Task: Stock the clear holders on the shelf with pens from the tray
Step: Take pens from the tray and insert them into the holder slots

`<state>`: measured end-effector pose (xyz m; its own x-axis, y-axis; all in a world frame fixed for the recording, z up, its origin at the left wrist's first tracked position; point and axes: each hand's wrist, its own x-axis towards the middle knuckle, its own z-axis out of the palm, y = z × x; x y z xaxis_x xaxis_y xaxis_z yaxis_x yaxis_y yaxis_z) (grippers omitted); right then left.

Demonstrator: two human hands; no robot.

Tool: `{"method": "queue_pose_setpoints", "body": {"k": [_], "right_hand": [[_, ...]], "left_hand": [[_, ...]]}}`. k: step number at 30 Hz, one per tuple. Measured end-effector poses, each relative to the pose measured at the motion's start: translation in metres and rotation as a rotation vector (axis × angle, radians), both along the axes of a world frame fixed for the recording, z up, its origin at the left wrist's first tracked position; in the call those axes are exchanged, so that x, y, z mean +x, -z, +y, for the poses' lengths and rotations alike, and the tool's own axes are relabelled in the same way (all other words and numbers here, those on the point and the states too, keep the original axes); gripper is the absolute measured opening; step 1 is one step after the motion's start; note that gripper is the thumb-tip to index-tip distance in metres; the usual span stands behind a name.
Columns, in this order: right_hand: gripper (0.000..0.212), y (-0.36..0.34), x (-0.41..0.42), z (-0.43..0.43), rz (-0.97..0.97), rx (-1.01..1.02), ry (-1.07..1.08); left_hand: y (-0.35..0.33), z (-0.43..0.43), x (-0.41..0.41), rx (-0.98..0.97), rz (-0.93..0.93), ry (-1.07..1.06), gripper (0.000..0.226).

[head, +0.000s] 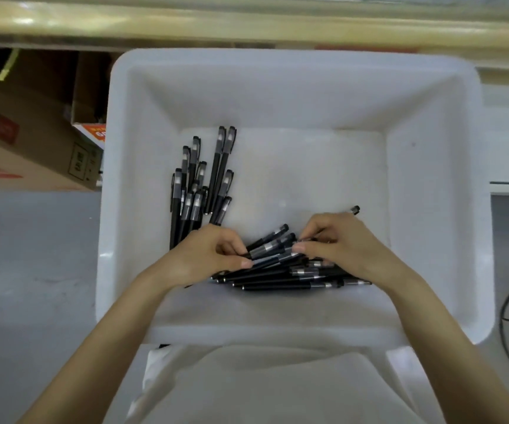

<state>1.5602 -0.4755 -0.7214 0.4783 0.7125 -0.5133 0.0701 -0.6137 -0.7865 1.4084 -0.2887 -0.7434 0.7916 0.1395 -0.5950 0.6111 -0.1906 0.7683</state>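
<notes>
Gathering step: left hand and right hand clamp curled fingers on black pens at six o'clock in the white tray; next, I think, bundle and lift them.

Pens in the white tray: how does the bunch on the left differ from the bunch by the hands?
The left bunch points away from the person, caps at the far end; the near bunch lies crosswise, caps to the right. No fingers grip the left bunch; the left hand and right hand both pinch pens of the near bunch. Both are black capped pens in the same tray.
</notes>
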Motion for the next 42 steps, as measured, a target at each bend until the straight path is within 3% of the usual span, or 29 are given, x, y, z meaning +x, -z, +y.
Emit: {"method": "queue_pose_setpoints", "body": {"k": [4, 7, 12, 18, 22, 29, 42], "right_hand": [[0.011, -0.03, 0.003, 0.013, 0.167, 0.266, 0.188], [0.02, -0.051, 0.011, 0.027, 0.145, 0.399, 0.24], [0.021, -0.085, 0.032, 0.063, 0.076, 0.58, 0.223], [0.029, -0.148, 0.055, 0.127, -0.153, 0.778, 0.062], [0.028, -0.189, 0.059, 0.175, -0.373, 0.83, -0.044], [0.03, -0.21, 0.058, 0.259, -0.606, 0.981, 0.081], [0.016, -0.186, 0.063, 0.313, -0.742, 0.785, -0.032]], "left_hand": [[-0.028, 0.008, 0.006, -0.058, -0.1, -0.203, 0.006], [-0.054, 0.015, 0.01, -0.092, -0.185, -0.34, 0.025], [-0.093, 0.038, 0.013, -0.014, -0.316, -0.424, 0.025], [-0.136, 0.089, 0.013, 0.063, -0.55, -0.689, 0.021], [-0.149, 0.126, 0.018, 0.145, -0.614, -0.857, 0.006], [-0.145, 0.179, 0.039, 0.359, -0.623, -0.819, 0.024], [-0.131, 0.204, 0.067, 0.208, -0.687, -0.734, 0.023]]}}
